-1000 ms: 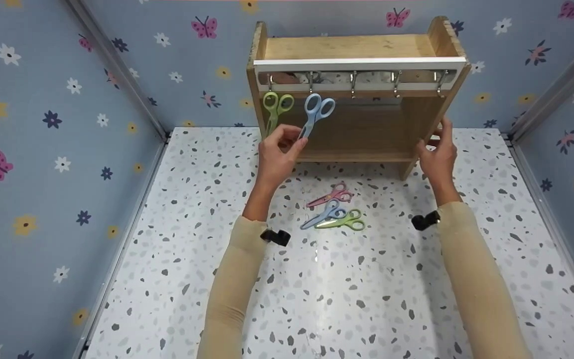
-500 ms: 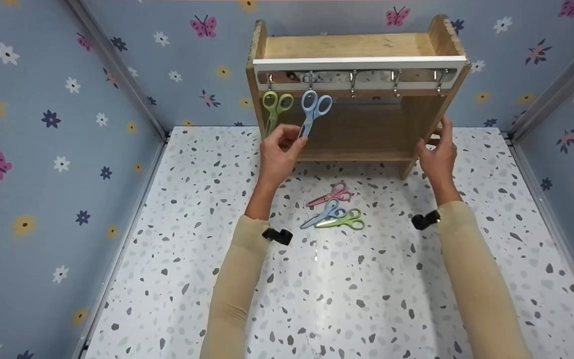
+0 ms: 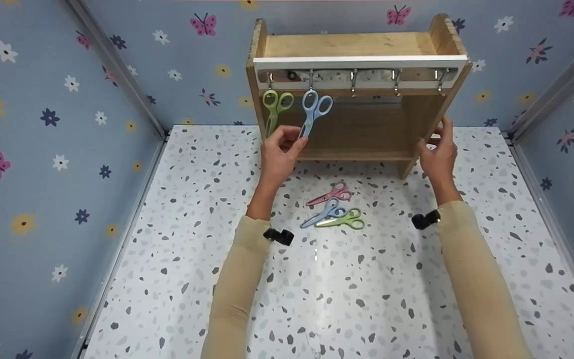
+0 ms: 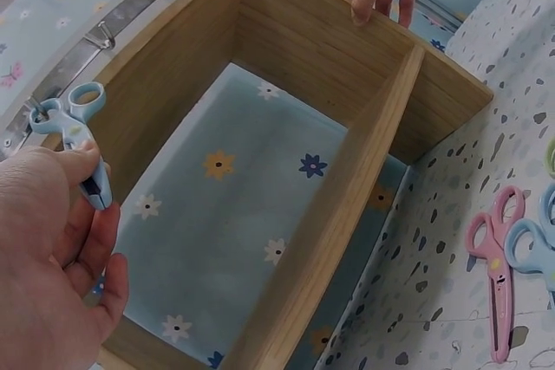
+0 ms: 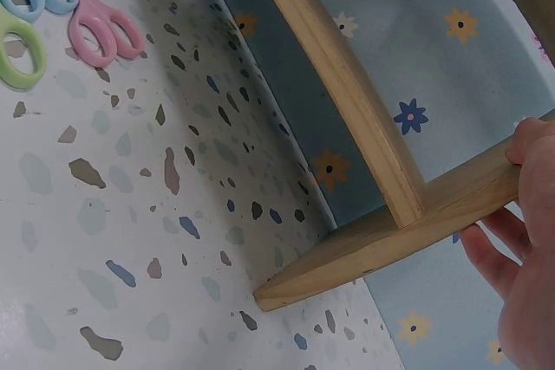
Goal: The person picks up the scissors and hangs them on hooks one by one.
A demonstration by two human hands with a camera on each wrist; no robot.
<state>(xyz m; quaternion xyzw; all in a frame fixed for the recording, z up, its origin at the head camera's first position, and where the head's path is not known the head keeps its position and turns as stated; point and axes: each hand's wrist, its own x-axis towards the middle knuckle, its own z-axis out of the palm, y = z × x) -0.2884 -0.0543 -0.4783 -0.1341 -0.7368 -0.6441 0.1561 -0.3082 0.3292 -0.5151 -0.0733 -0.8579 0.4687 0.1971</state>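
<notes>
My left hand [image 3: 278, 152] pinches the lower, blade end of a pair of light-blue scissors [image 3: 309, 117] between thumb and fingers. The handles point up, and one finger loop meets the second hook from the left; in the left wrist view, the hook's tip shows at the loop of the scissors [image 4: 54, 117]. Green scissors [image 3: 271, 112] hang from the leftmost hook, their lower end behind my left hand. My right hand [image 3: 438, 152] grips the right side panel of the wooden shelf [image 3: 349, 46], thumb inside and fingers outside, as the right wrist view also shows.
A white-edged hook rail [image 3: 361, 61] runs along the shelf's front, with three bare hooks to the right. On the speckled table [image 3: 357, 299] before the shelf lie pink scissors [image 3: 329, 195], blue scissors [image 3: 324, 213] and green scissors [image 3: 349, 219]. Flower-patterned walls [image 3: 58, 189] enclose the table.
The held blue scissors have moved slightly up and left, bringing their finger loop to the second hook. My right hand keeps its grip on the shelf.
</notes>
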